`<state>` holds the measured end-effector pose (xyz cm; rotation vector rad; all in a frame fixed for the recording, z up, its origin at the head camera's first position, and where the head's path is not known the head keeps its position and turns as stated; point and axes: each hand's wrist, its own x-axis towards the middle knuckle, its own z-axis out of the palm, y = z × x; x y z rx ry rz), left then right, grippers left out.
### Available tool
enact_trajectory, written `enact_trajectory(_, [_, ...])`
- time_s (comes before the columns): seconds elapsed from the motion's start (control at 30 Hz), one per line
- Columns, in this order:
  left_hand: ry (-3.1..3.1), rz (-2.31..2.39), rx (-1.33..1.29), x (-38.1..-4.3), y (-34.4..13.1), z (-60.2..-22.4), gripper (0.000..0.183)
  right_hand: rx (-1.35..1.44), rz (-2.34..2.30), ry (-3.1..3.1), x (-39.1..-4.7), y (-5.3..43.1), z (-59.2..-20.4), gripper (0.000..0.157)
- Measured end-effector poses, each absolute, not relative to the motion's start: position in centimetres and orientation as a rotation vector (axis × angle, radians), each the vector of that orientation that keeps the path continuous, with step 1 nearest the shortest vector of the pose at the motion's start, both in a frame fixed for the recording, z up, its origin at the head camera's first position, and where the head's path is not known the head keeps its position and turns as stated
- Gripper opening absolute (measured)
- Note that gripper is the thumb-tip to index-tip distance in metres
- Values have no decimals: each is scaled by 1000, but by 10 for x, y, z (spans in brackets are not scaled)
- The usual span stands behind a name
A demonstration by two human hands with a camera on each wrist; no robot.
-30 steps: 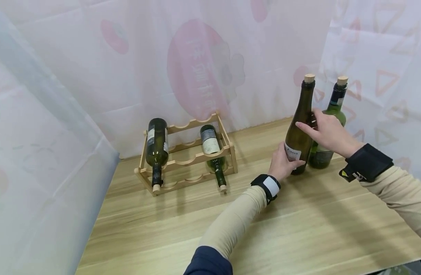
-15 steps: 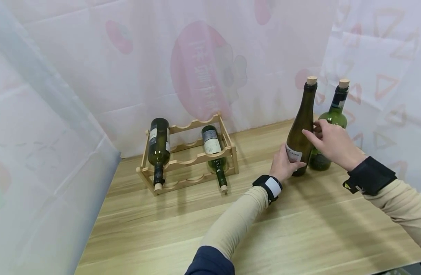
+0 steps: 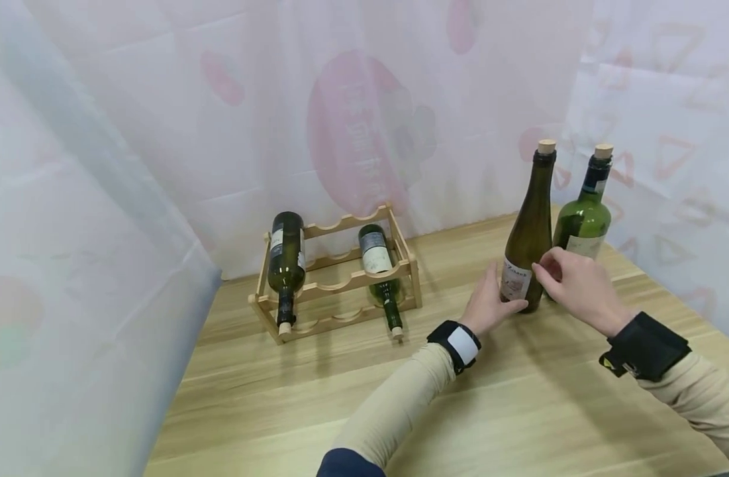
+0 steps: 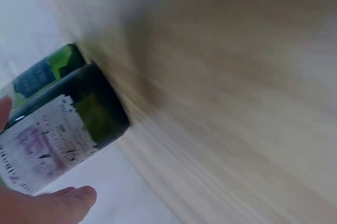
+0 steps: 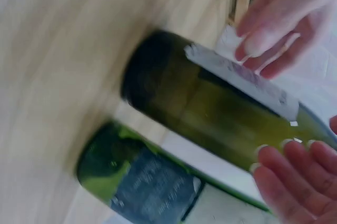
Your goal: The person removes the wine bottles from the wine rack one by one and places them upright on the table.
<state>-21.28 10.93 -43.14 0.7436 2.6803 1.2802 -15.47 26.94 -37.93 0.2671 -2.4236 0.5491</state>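
Note:
A tall brown-green wine bottle [image 3: 531, 225] stands upright on the table with a cork in its neck. My left hand [image 3: 485, 303] is at its lower left, thumb and fingers spread around the label; in the left wrist view the thumb [image 4: 68, 203] appears apart from the glass. My right hand [image 3: 584, 288] is at the bottle's lower right, and the right wrist view has its fingers [image 5: 287, 168] loosely bent beside the glass. Whether they touch it is unclear. Close behind stands a green wine bottle [image 3: 583, 218], also corked, partly hidden by my right hand.
Left of the bottles, a wooden wine rack [image 3: 334, 288] stands on the table [image 3: 269, 424]. One dark bottle [image 3: 287, 255] lies on its upper level at left, another bottle [image 3: 376, 255] lower at right, necks toward me. Printed curtains [image 3: 251, 146] hang behind and at the sides.
My right hand has come down from the tall bottle's upper body to beside its label. My left hand has loosened from the bottle. The bottle stays upright; the head view has shifted slightly.

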Motion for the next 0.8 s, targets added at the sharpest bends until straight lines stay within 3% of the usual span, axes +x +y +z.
enact_trajectory(0.23, [2741, 1148, 693, -194, 83, -429, 84, 378, 569, -2312, -153, 251, -391, 5])
enact_trajectory(0.8, [2962, 1004, 700, -174, 3, -430, 81, 500, 677, -2280, -165, 216, -411, 19])
